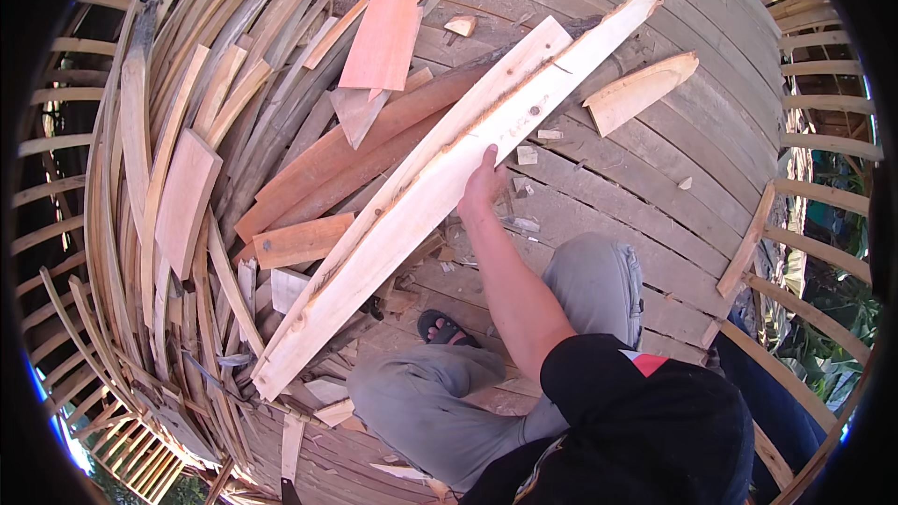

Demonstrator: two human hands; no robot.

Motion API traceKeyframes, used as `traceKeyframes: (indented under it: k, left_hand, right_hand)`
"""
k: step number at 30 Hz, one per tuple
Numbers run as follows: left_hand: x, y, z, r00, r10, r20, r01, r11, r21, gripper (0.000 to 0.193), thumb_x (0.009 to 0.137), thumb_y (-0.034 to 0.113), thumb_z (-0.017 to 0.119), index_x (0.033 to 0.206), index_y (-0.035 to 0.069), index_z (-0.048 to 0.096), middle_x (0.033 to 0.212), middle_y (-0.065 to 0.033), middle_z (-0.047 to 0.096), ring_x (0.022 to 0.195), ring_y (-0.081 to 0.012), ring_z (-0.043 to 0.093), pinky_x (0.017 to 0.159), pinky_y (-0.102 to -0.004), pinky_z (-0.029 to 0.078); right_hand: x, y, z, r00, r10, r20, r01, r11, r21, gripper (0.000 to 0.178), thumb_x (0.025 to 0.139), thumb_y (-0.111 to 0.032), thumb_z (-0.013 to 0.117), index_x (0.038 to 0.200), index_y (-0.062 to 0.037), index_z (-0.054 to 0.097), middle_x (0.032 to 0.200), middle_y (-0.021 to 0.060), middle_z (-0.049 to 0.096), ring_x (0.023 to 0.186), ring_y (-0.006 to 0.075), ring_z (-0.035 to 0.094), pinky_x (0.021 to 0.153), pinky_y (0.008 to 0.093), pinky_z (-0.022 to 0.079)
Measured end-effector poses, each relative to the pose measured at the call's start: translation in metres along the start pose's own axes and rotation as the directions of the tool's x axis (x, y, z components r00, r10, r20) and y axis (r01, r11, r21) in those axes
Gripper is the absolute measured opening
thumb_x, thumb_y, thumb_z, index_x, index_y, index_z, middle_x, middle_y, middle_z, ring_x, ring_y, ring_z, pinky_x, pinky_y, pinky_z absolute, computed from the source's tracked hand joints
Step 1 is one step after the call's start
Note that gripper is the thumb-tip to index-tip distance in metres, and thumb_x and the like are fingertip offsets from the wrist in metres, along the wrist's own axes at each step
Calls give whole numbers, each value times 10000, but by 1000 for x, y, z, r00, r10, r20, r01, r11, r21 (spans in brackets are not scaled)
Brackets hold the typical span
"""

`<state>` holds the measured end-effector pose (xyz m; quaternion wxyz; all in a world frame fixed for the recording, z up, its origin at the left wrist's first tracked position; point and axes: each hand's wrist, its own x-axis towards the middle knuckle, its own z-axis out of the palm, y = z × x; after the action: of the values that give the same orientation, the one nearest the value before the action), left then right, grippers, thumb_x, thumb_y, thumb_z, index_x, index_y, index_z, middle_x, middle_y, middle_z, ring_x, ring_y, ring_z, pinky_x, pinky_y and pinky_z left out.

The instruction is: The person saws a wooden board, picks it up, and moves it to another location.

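Note:
My right hand (483, 185) grips the lower edge of a long pale plank (440, 194), with the thumb on its upper face and the other fingers hidden beneath. The plank slants from lower left to upper right and shows a few knots and a rough bark edge. Along that bark edge lies what looks like a second pale board (510, 65) with a squared far end. Reddish-brown boards (355, 145) lie partly covered behind them. My left hand is out of view.
A large stack of curved wooden strips (159, 159) fills the left side. A reddish board (388, 23) lies at the top, a pale offcut (641, 93) at right. Wood chips litter the plank floor (617, 187). A slatted railing (828, 140) borders the right. My sandalled foot (444, 327) is near the plank.

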<state>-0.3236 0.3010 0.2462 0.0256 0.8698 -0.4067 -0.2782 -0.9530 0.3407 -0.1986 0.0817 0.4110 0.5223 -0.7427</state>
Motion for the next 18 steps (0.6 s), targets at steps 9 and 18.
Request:
traceKeyframes:
  k: [9, 18]
  left_hand:
    - [6, 29, 33, 934, 272, -233, -312, 936, -160, 203, 920, 209, 595, 845, 20, 601, 545, -7, 475, 439, -94, 426, 401, -234, 311]
    - [-9, 38, 3, 761, 456, -462, -606, 754, -254, 206, 927, 201, 591, 820, 25, 594, 540, -17, 490, 445, -106, 440, 422, -243, 319]
  right_hand:
    - [11, -52, -7, 951, 94, 294, 212, 493, -844, 616, 945, -525, 366, 939, 9, 673, 736, 140, 683, 728, 245, 678, 743, 397, 500]
    - [12, -75, 3, 886, 289, 362, 212, 443, -871, 645, 953, -533, 360, 943, 57, 620, 663, 128, 658, 468, 193, 597, 484, 349, 520]
